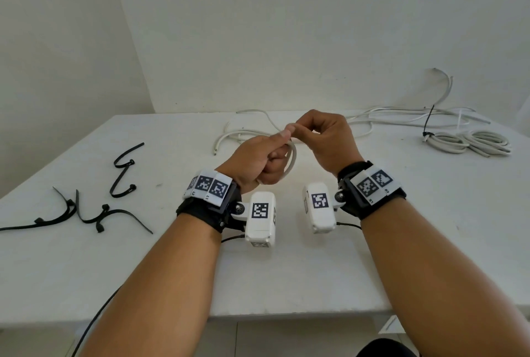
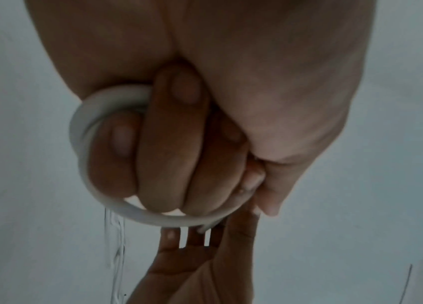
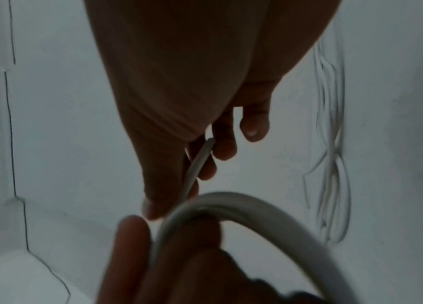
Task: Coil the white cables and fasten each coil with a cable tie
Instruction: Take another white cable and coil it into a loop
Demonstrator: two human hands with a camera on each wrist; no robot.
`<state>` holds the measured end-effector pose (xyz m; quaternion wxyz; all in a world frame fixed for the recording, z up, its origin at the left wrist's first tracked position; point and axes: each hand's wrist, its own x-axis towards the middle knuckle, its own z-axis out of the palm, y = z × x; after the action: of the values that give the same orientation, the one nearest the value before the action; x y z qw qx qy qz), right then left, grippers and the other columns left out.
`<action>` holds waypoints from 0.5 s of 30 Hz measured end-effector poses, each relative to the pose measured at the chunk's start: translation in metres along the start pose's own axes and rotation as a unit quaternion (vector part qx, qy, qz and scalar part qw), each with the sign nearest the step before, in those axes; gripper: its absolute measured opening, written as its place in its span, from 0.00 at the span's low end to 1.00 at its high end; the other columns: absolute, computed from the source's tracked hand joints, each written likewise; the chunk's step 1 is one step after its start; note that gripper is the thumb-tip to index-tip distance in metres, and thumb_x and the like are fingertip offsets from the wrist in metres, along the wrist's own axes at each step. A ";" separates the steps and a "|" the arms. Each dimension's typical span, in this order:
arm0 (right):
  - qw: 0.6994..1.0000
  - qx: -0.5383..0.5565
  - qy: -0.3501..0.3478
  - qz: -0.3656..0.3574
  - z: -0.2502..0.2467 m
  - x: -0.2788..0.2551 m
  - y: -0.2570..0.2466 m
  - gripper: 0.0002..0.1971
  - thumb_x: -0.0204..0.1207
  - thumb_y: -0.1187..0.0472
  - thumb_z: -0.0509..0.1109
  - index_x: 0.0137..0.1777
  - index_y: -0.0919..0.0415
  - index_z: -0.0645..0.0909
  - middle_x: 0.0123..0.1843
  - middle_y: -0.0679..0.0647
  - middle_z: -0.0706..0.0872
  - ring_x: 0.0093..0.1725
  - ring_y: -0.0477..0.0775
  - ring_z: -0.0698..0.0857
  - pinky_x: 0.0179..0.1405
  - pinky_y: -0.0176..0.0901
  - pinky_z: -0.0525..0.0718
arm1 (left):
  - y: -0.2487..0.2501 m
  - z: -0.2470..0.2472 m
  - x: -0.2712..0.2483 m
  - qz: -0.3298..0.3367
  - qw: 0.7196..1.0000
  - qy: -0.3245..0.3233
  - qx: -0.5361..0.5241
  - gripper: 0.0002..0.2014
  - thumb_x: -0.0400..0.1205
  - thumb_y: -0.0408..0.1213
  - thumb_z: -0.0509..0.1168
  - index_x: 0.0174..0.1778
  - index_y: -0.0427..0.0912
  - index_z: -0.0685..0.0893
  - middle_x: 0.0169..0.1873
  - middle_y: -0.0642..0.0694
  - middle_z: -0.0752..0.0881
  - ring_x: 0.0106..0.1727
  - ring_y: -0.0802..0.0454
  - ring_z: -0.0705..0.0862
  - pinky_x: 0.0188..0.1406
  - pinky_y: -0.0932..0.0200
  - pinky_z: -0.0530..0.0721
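Observation:
My left hand [image 1: 266, 157] is fisted round a small loop of white cable [image 1: 292, 160] above the middle of the table. In the left wrist view the loop [image 2: 137, 211] circles the curled fingers [image 2: 171, 144]. My right hand [image 1: 321, 134] pinches the same cable's end between thumb and forefinger right at the left thumb; the right wrist view shows that thin end [image 3: 197, 164] in the fingers and the loop [image 3: 244, 203] below. More loose white cable [image 1: 246, 133] trails behind the hands. A finished coil [image 1: 470, 143] with a black tie [image 1: 428, 124] lies at the back right.
Several black cable ties [image 1: 94, 207] lie scattered on the left of the white table [image 1: 286, 279]. A tangle of loose white cables [image 1: 415, 117] runs along the back edge by the wall. A black wire hangs off the table's front edge at lower left.

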<state>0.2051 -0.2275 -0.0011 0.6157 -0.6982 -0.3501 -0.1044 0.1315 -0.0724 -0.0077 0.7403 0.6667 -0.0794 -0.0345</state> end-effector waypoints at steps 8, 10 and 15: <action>0.994 -0.017 -0.101 -0.022 0.019 -0.008 0.000 0.16 0.81 0.61 0.74 0.67 0.55 0.86 0.57 0.47 0.92 0.57 0.42 0.90 0.64 0.44 0.86 | 0.014 -0.010 -0.011 0.077 0.985 0.014 -0.153 0.29 0.89 0.50 0.48 0.19 0.50 0.66 0.11 0.54 0.61 0.15 0.53 0.50 0.17 0.62 0.53; 0.993 0.009 -0.113 -0.022 0.020 -0.009 0.000 0.13 0.83 0.61 0.71 0.66 0.54 0.86 0.56 0.49 0.93 0.57 0.51 0.91 0.62 0.52 0.88 | 0.015 -0.008 -0.013 0.079 0.984 0.006 -0.159 0.29 0.89 0.49 0.48 0.19 0.50 0.65 0.10 0.54 0.61 0.14 0.54 0.50 0.16 0.65 0.57; 0.996 0.048 -0.077 -0.027 0.023 -0.009 -0.003 0.12 0.83 0.65 0.70 0.64 0.56 0.87 0.54 0.51 0.93 0.55 0.50 0.92 0.60 0.53 0.89 | 0.018 -0.004 -0.012 0.093 0.984 0.005 -0.154 0.29 0.90 0.50 0.48 0.19 0.50 0.66 0.11 0.54 0.61 0.12 0.56 0.58 0.18 0.63 0.63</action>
<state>0.1899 -0.2094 -0.0088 0.6168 -0.6640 -0.4197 -0.0505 0.1191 -0.0645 0.0088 0.8343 0.5349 -0.1307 0.0262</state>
